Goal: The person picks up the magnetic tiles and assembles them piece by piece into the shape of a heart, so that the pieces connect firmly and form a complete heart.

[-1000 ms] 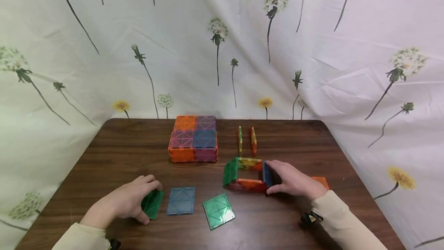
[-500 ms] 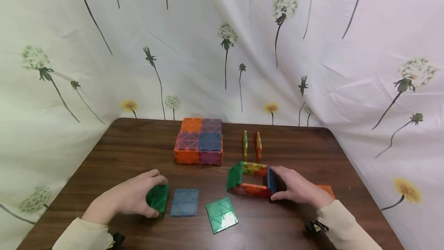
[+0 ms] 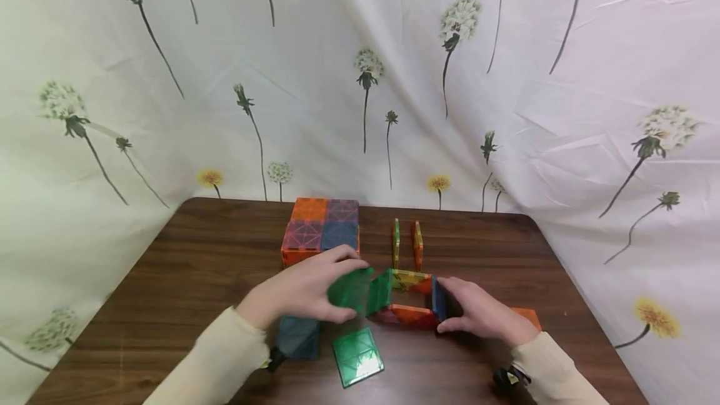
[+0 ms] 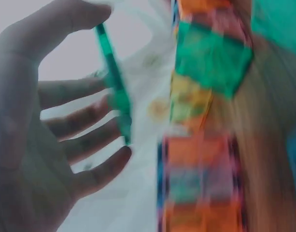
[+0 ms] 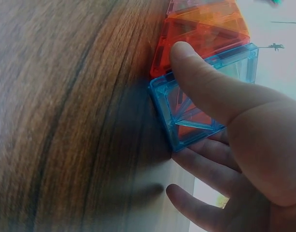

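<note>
My left hand (image 3: 298, 289) pinches a green magnetic tile (image 3: 350, 289) on edge between thumb and fingertips; the left wrist view shows this tile (image 4: 116, 87) edge-on. It is just left of a low open frame of upright magnetic tiles, apparently slightly apart from its green end tile (image 3: 380, 292). A yellow tile (image 3: 409, 279) forms the frame's back and a red-orange one (image 3: 413, 315) its front. At the right end, my right hand (image 3: 488, 312) holds the blue tile (image 3: 438, 299); in the right wrist view its thumb (image 5: 201, 82) crosses the blue tile's edge.
A block of orange, purple and blue tiles (image 3: 310, 210) stands behind the left hand. Two upright tile pieces, green (image 3: 396, 244) and orange (image 3: 418, 245), stand behind the frame. Flat blue (image 3: 300, 339) and green (image 3: 358, 357) tiles lie in front; an orange tile (image 3: 527, 315) lies right.
My left hand has lifted the green tile and carried it right, over the flat blue tile, up to the frame's green end. My right hand stays on the blue tile.
</note>
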`<state>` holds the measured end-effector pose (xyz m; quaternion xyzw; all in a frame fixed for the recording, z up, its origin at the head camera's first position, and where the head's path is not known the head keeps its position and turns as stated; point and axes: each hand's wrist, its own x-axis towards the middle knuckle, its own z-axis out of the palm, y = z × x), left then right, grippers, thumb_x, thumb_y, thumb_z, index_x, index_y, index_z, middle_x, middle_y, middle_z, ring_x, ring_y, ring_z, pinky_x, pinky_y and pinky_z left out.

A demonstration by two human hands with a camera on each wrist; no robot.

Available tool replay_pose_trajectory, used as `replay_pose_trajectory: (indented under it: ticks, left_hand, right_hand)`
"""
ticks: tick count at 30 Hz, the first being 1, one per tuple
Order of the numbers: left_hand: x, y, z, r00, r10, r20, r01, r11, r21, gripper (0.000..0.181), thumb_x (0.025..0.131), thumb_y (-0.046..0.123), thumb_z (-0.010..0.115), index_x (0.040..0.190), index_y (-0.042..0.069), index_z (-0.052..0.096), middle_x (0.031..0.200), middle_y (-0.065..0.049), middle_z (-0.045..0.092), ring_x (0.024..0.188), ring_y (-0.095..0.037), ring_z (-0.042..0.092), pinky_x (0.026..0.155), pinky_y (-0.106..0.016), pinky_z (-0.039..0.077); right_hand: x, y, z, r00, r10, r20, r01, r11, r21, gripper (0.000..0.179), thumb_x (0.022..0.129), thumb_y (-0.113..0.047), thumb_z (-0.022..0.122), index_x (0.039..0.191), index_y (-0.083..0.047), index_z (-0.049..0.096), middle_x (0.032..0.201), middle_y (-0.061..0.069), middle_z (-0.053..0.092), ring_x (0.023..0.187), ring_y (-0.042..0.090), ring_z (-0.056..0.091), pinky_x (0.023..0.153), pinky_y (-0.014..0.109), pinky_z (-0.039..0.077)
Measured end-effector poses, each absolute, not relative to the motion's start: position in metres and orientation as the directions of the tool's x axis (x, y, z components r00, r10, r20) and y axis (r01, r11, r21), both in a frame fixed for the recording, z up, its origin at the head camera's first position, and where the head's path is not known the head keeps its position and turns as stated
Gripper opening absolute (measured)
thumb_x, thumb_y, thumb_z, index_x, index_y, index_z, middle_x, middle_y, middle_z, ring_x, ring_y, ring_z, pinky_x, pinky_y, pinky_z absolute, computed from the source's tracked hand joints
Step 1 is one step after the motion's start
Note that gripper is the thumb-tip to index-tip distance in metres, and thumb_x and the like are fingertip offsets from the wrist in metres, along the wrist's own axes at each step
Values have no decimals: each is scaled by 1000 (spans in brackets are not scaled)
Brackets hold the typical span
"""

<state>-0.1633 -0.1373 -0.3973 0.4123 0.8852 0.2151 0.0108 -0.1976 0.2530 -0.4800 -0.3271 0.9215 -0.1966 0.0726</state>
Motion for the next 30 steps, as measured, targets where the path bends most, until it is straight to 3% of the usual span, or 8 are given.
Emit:
replay_pose_trajectory:
  ticks: [3, 7, 12, 16, 30]
  left_hand:
    - [-179, -102, -403, -635, 756, 159, 747, 546, 380, 72, 93, 48, 77, 152, 14, 55, 144, -3, 52, 120, -16, 59, 100, -39, 54]
    - [-192, -66, -415, -654, 749, 108, 734, 593, 331, 71, 96, 53, 72, 152, 13, 55, 148, -7, 53, 127, -21, 57, 109, -43, 49]
    - [-200, -45, -431, -688, 721, 86, 717, 655, 238, 70, 96, 54, 72, 150, 13, 56, 148, -8, 55, 131, -25, 56, 112, -44, 47]
    - [-203, -37, -438, -676, 730, 102, 731, 646, 218, 69, 96, 55, 71, 148, 11, 58, 146, -9, 57, 130, -25, 57, 111, -42, 48]
    - [-204, -18, -441, -648, 755, 102, 729, 574, 373, 67, 94, 48, 78, 148, 12, 58, 151, -7, 54, 137, -24, 51, 114, -39, 46]
  right_hand:
    - [-201, 252, -480, -769, -639, 9, -588, 702, -402, 92, 84, -57, 84, 149, 1, 52, 139, 12, 63, 122, 25, 62, 103, 51, 53]
    - [-205, 247, -481, -761, -648, 29, -601, 687, -409, 90, 85, -58, 83, 148, -2, 53, 136, 7, 64, 120, 21, 63, 103, 49, 53]
    - [-205, 242, -484, -757, -653, 15, -597, 682, -423, 90, 86, -55, 84, 150, -1, 51, 139, 10, 63, 124, 23, 62, 105, 49, 52]
    - [-204, 242, -484, -774, -634, -6, -573, 704, -419, 92, 85, -53, 85, 151, 1, 49, 141, 12, 62, 125, 24, 62, 105, 49, 52]
    - [-200, 252, -480, -794, -608, -13, -543, 719, -434, 89, 83, -50, 88, 149, -2, 52, 136, 7, 63, 117, 20, 62, 102, 47, 53]
